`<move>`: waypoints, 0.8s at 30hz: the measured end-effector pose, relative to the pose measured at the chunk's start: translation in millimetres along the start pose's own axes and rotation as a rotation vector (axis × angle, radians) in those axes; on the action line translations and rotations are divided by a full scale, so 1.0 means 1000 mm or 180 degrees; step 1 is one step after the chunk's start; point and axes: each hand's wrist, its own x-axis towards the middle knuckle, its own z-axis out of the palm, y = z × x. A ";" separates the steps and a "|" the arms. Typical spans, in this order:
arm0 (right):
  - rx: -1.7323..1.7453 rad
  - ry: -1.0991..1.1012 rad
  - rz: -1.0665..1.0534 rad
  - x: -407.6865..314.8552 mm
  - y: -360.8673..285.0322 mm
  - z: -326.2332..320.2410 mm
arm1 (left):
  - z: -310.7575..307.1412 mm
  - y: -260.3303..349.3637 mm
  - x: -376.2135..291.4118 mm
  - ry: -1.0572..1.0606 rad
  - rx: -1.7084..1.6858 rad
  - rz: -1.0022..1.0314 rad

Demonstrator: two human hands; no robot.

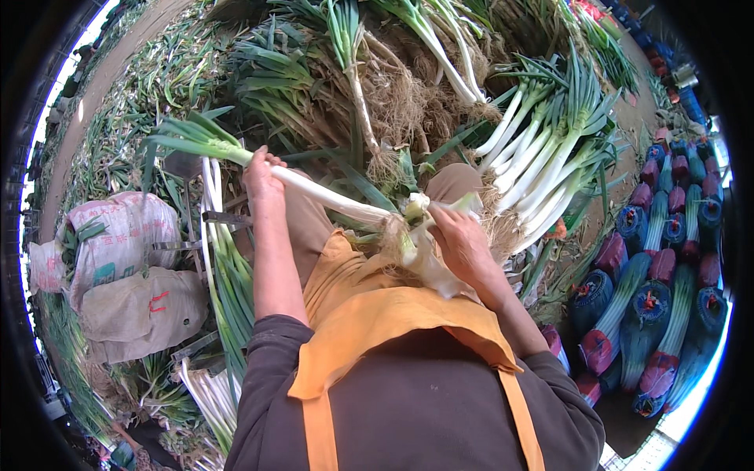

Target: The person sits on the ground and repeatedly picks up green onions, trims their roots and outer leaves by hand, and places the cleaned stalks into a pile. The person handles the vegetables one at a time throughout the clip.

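My left hand is closed around the upper stalk of a large green onion, just below its green leaves. The white shank slants down to the right, and its root end lies over my lap on the orange apron. At that end my right hand grips pale, loose outer layers, which hang down limply over the apron. Part of the root end is hidden behind these layers. Right of my knee lies a pile of clean white-stemmed green onions, with their roots towards me.
Ahead is a heap of untrimmed onions with brown roots. At left sit stuffed woven sacks and metal bars; long onions lie beside my left arm. Wrapped onion bundles are stacked at right. Leaf scraps litter the ground.
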 end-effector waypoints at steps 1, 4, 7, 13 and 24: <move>0.0257 0.0524 -0.0314 0.013 -0.001 0.014 | 0.006 -0.001 -0.008 0.0121 0.0024 0.0097; -0.0205 0.0603 -0.0777 0.033 -0.018 0.054 | 0.023 0.001 -0.028 0.0218 0.0215 0.0243; 0.1065 -0.0039 -0.0012 0.036 -0.027 0.067 | 0.029 0.012 -0.039 -0.0061 0.0192 0.0262; 0.1115 -0.0401 -0.0264 0.024 -0.024 0.066 | 0.024 0.019 -0.045 -0.0836 -0.0748 -0.0977; 0.2535 -0.1024 0.1521 0.021 -0.017 0.072 | 0.037 0.029 -0.066 -0.1160 -0.0443 -0.0442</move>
